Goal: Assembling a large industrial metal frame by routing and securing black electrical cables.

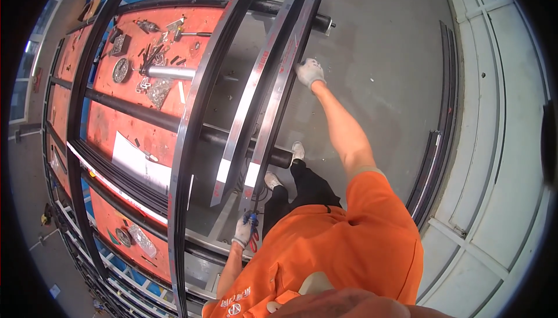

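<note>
My right hand point(311, 74), in a pale work glove, is wrapped round the outer edge of a long dark metal profile point(283, 85) with a silvery film-covered face. Near the profile's close end, my gloved left hand point(242, 231) is closed round a small hand tool point(254, 225) with a blue body and red loops; its exact kind is unclear. Just left of the held profile lies a second long profile point(247, 109), almost parallel. Both rest across black padded bars point(280, 156). Part of my left hand's grip is hidden.
A bundle of dark profiles point(195, 109) crosses the rack to the left. Red boards point(148, 88) carry a round tin of small parts point(121, 70), a hammer point(192, 34), plastic bags and white paper point(136, 158). More dark profiles point(444, 114) lie along the white wall at right.
</note>
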Motion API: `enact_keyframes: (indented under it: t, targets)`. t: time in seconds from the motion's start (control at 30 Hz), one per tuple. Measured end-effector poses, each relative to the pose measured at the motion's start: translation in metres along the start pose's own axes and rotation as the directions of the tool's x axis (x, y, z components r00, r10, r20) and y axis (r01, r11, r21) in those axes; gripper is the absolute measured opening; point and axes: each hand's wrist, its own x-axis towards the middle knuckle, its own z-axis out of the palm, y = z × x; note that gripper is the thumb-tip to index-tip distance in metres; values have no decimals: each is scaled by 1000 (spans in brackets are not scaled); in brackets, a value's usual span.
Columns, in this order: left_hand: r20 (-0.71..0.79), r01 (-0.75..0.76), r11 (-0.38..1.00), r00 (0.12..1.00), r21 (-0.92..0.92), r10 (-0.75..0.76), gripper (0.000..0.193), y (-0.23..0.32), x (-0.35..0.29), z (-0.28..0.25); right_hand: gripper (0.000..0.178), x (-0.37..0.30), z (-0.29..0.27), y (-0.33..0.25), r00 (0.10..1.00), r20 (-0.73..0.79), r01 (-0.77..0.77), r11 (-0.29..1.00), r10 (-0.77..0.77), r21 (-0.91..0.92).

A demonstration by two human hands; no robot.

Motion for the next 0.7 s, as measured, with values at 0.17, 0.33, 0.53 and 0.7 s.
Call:
enact_keyframes:
  t: [0.17,0.33,0.53,0.7]
  targets:
    - [-64,-58,995,997,-86,52,21,18,2,21,41,21,-3,4,1000,15,-2,1000,2,-4]
    - [-74,-48,981,997,-186,34,21,25,6,28,47,34,-4,7,999,43,6,1000,-6,-13]
    - [-110,-16,984,994,-179,-4,23,30,7,30,41,36,-7,6,999,29,-16,1000,16,-11]
    - [-148,-23,970,989,-242,-13,23,30,8,34,39,35,-12,8,997,70,-26,1000,25,17]
